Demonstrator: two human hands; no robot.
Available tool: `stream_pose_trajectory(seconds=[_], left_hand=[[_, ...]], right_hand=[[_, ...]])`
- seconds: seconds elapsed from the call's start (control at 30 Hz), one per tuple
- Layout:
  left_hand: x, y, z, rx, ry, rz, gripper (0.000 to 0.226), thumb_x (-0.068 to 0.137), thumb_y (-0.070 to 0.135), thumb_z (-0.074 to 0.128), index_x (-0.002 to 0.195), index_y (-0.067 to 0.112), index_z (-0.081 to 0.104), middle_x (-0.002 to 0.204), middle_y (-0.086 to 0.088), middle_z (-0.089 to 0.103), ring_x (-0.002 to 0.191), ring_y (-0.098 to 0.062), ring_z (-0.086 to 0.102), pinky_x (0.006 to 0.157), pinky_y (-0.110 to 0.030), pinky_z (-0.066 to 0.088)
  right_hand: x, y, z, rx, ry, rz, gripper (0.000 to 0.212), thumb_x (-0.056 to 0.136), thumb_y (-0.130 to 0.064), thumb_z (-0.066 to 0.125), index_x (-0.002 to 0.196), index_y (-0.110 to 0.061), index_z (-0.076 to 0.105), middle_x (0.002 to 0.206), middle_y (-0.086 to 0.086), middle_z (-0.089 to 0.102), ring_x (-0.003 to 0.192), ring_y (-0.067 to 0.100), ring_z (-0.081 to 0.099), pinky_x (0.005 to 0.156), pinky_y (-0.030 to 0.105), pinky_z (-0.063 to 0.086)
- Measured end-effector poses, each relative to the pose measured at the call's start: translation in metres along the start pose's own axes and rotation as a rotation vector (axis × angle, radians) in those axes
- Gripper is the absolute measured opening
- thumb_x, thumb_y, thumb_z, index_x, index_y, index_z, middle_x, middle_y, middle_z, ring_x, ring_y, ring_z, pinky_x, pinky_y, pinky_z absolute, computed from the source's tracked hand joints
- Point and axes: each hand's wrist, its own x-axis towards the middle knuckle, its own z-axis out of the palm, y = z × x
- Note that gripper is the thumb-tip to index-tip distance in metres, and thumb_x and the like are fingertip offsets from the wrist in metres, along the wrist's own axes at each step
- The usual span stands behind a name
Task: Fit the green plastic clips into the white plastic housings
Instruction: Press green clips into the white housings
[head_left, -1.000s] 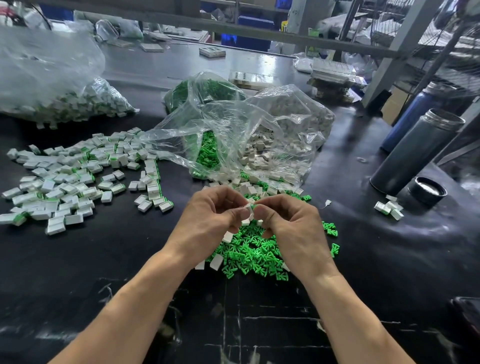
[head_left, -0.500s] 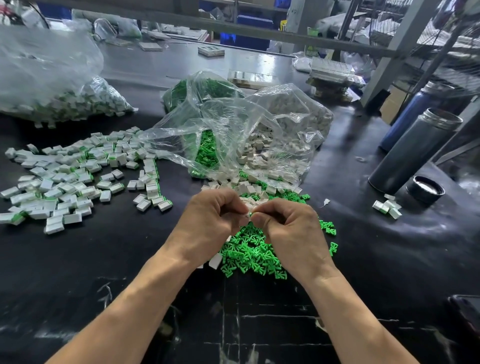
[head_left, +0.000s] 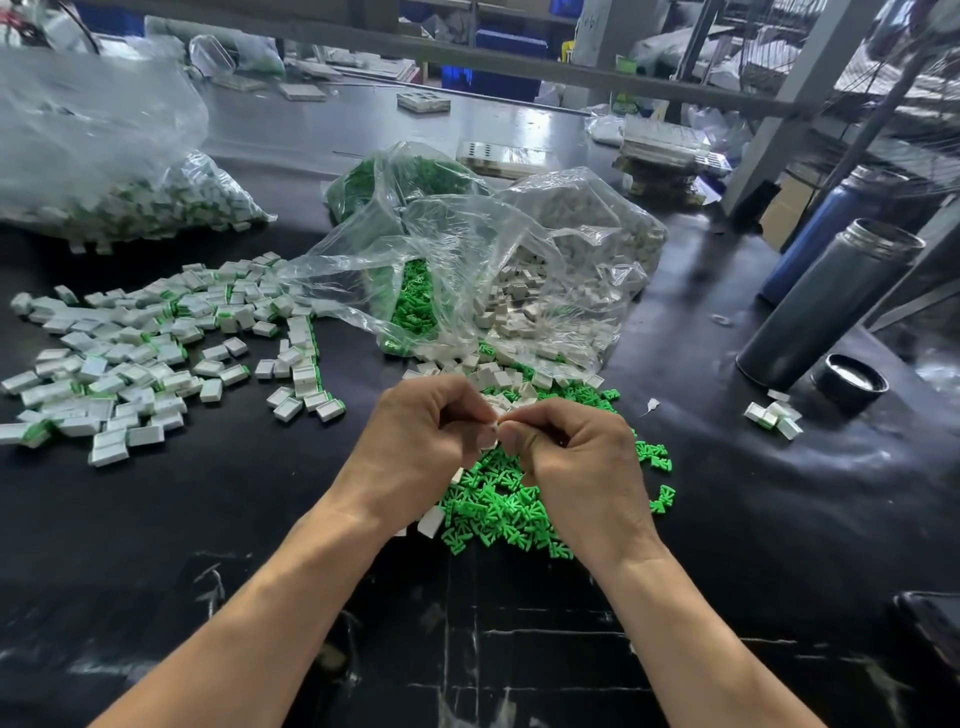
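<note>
Hands: the left hand and right hand meet fingertip to fingertip above a black worktable, both with fingers curled tight.
Held piece: a small white housing is pinched where the thumbs meet, mostly hidden; whether a clip sits in it cannot be told.
Green clips: a loose heap of green clips lies on the table directly under the hands.
White housings: loose housings spill from the mouth of a clear plastic bag just beyond the hands; the bag holds more housings and clips.
Finished parts: a wide scatter of white pieces with green edges covers the table to the left; a full clear bag of similar pieces lies behind it.
Right side: a dark steel flask stands open, its cap beside it, with a few assembled pieces near the cap.
</note>
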Motion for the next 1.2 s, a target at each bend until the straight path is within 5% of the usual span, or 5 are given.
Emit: stream_pose_trajectory(seconds=[0.33, 0.7, 0.8, 0.9, 1.2], left_hand=[[0.0, 0.005, 0.005, -0.149, 0.022, -0.069, 0.011, 0.088, -0.006, 0.072, 0.088, 0.005, 0.071, 0.072, -0.013, 0.071, 0.061, -0.015, 0.061, 0.06, -0.032, 0.055], [-0.002, 0.009, 0.018, -0.273, -0.084, -0.058, 0.006, 0.091, 0.01, 0.075, 0.096, 0.01, 0.071, 0.087, -0.013, 0.075, 0.076, -0.027, 0.073, 0.085, -0.042, 0.06], [-0.004, 0.008, 0.024, -0.269, -0.074, -0.052, 0.006, 0.091, 0.012, 0.076, 0.095, 0.012, 0.073, 0.088, -0.007, 0.076, 0.08, -0.021, 0.073, 0.083, -0.035, 0.06], [-0.006, 0.008, 0.029, -0.266, -0.072, -0.06, 0.008, 0.09, 0.017, 0.077, 0.097, 0.014, 0.073, 0.091, -0.006, 0.076, 0.087, -0.028, 0.073, 0.087, -0.046, 0.058], [-0.006, 0.008, 0.033, -0.272, -0.024, -0.052, 0.008, 0.091, 0.014, 0.077, 0.097, 0.01, 0.073, 0.093, -0.008, 0.076, 0.085, -0.012, 0.071, 0.077, -0.024, 0.058]], right_hand=[[0.004, -0.001, -0.001, 0.172, 0.003, 0.048, 0.023, 0.093, -0.009, 0.074, 0.083, -0.028, 0.082, 0.07, 0.006, 0.072, 0.056, 0.014, 0.054, 0.054, 0.036, 0.051], [0.003, -0.004, 0.009, 0.285, -0.083, 0.234, 0.07, 0.102, -0.066, 0.033, 0.065, -0.022, 0.073, 0.049, -0.001, 0.054, 0.039, 0.009, 0.041, 0.037, 0.017, 0.029], [0.006, 0.001, 0.015, 0.267, -0.035, 0.204, 0.061, 0.104, -0.056, 0.033, 0.082, -0.027, 0.081, 0.058, -0.008, 0.064, 0.052, 0.002, 0.06, 0.051, 0.02, 0.05], [0.009, 0.007, 0.017, 0.238, 0.01, 0.241, 0.063, 0.096, -0.058, 0.033, 0.091, -0.017, 0.08, 0.093, 0.009, 0.08, 0.095, 0.024, 0.076, 0.093, 0.049, 0.058], [0.01, 0.005, 0.02, 0.06, 0.142, 0.198, 0.062, 0.092, -0.05, 0.028, 0.09, -0.015, 0.079, 0.087, 0.003, 0.078, 0.088, 0.017, 0.074, 0.083, 0.036, 0.058]])
